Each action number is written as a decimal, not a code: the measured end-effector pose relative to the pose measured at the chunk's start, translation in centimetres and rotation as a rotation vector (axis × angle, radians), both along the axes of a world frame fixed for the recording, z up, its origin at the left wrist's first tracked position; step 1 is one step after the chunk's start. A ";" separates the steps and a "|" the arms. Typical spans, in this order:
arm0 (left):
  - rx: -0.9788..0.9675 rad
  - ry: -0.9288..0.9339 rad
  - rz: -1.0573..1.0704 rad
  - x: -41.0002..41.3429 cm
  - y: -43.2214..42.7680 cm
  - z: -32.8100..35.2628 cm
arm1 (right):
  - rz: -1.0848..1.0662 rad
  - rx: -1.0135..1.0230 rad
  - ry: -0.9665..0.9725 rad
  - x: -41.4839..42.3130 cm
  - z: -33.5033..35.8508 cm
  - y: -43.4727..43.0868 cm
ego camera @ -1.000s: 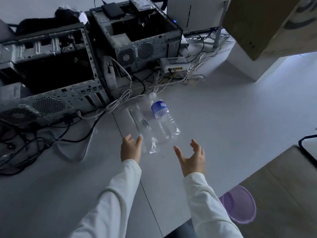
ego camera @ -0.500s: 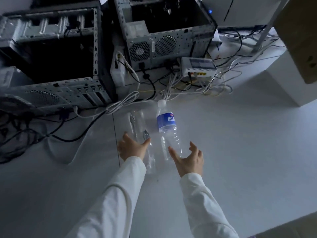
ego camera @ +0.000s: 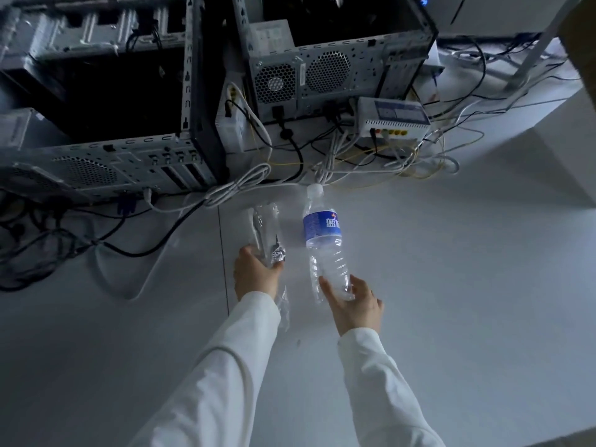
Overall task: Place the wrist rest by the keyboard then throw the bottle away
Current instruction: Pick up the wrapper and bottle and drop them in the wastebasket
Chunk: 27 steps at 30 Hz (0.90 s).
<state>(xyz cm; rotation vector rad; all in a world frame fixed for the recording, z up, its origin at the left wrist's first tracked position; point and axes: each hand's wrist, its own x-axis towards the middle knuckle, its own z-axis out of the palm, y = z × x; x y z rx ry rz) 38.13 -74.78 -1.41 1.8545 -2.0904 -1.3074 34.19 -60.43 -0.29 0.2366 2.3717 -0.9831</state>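
A clear plastic bottle (ego camera: 324,233) with a blue label and a white cap lies on the pale floor, cap pointing away from me. My right hand (ego camera: 353,303) is closing around its bottom end, fingers touching it. Left of it lies a clear crumpled plastic wrapper (ego camera: 266,232). My left hand (ego camera: 256,274) rests on the wrapper's near part, fingers curled over it. Both arms wear white sleeves. No wrist rest or keyboard is in view.
Two open computer cases (ego camera: 96,124) (ego camera: 332,59) stand on the floor behind the bottle. A white router (ego camera: 392,119) and a tangle of cables (ego camera: 371,156) lie just past the bottle's cap. More black cables (ego camera: 38,240) spread at the left.
I have leaned closer to the floor. Both hands went forward: the right one from open air onto the bottle's bottom end, the left one onto the wrapper.
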 end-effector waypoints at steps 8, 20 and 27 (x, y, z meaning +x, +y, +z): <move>0.233 0.144 0.039 2.2 0.9 0.6 | -0.145 -0.180 -0.134 2.4 1.6 1.6; 0.364 0.307 -0.218 9.6 4.8 3.6 | -0.489 -0.304 -0.104 12.3 3.8 6.0; 0.397 0.351 -0.410 10.9 10.6 5.4 | -0.716 -0.404 -0.042 16.5 5.0 11.0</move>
